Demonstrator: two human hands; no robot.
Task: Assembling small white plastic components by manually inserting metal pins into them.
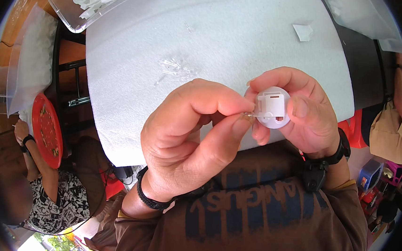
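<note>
My right hand grips a small round white plastic part by its rim, its face with a raised square block and slots turned up. Thumb and index finger of my left hand pinch a thin clear pin, whose tip reaches the lower left of the block. Whether the pin sits inside a hole there, I cannot tell. Both hands are above the near side of a white foam sheet. Beyond my left hand, a loose pile of similar clear pins lies on the sheet.
A clear bin of white plastic parts stands at the far left, another clear bin at the far right. A torn white scrap lies on the sheet. At the left, a co-worker's hand is by a red tray.
</note>
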